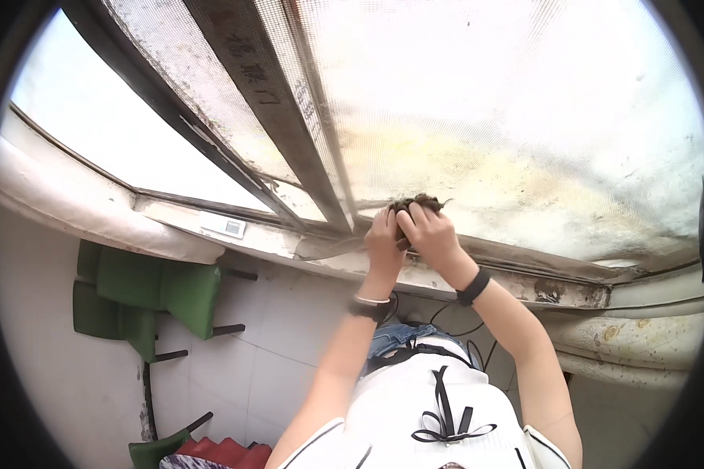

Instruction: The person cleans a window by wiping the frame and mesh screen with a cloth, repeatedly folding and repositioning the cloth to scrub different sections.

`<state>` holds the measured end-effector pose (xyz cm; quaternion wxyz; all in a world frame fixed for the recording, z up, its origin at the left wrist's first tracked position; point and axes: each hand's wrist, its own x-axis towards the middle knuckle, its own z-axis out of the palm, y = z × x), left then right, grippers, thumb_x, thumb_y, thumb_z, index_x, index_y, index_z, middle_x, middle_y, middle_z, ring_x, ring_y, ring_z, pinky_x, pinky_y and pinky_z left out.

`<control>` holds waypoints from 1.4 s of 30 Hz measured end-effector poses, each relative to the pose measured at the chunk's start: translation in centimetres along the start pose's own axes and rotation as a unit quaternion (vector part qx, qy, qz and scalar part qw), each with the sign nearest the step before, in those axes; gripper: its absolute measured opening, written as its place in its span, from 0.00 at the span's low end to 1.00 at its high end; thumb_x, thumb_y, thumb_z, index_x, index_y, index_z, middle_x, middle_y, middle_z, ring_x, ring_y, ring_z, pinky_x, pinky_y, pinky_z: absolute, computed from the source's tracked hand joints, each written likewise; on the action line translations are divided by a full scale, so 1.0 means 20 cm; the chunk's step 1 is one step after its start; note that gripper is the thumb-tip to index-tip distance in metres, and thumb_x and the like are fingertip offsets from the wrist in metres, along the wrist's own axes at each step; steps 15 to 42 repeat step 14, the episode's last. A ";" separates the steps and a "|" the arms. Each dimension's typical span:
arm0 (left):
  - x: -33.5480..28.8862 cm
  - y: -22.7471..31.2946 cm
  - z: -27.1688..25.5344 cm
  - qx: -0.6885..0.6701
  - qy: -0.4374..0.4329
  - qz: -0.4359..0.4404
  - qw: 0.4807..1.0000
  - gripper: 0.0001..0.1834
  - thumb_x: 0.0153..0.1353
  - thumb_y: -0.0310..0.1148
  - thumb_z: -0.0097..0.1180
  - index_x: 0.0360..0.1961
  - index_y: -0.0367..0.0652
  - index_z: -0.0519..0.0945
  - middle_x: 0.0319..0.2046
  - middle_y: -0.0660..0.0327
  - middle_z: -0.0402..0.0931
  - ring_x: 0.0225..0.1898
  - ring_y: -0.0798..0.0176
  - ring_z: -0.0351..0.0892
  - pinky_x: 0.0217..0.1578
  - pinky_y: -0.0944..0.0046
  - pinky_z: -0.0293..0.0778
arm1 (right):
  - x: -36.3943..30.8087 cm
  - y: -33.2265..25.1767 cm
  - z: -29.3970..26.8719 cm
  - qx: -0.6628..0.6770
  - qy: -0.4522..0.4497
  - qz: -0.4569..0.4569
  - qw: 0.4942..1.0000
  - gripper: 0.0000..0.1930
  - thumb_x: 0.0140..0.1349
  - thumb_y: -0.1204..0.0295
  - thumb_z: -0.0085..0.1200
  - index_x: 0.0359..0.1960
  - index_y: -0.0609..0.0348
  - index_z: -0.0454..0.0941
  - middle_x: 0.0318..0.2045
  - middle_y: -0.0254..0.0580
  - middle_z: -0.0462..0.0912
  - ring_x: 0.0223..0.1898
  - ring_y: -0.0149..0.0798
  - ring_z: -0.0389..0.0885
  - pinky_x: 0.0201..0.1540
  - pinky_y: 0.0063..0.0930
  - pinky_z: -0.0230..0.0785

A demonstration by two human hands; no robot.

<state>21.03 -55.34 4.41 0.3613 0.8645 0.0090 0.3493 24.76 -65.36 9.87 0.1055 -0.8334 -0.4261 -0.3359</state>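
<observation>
A dark brown crumpled rag (pixel 427 201) is bunched up between my hands, just above the window sill. My left hand (pixel 385 233) closes round its left side, the fingers curled over it. My right hand (pixel 429 230) grips it from the right, with the knuckles facing up. Most of the rag is hidden under my fingers; only its upper edge and a bit below show. Right behind it are the bottom of the mesh window screen (pixel 477 117) and the worn, dirty window frame (pixel 516 256).
A small white device with a display (pixel 233 227) lies on the sill to the left. Green chairs (pixel 160 285) stand below it on the left. Curtain fabric (pixel 626 336) is gathered at the right, with another roll (pixel 94 211) at the left. Dark cables (pixel 477 344) hang under the sill.
</observation>
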 end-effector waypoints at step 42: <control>0.55 0.47 -0.47 -0.117 0.126 0.289 0.942 0.15 0.45 0.31 0.60 0.28 0.38 0.66 0.28 0.52 0.67 0.28 0.54 0.69 0.31 0.64 0.68 | 0.17 0.12 -0.49 0.293 0.262 0.107 0.913 0.14 0.34 0.81 0.55 0.26 0.56 0.70 0.22 0.43 0.73 0.19 0.46 0.72 0.22 0.28 0.64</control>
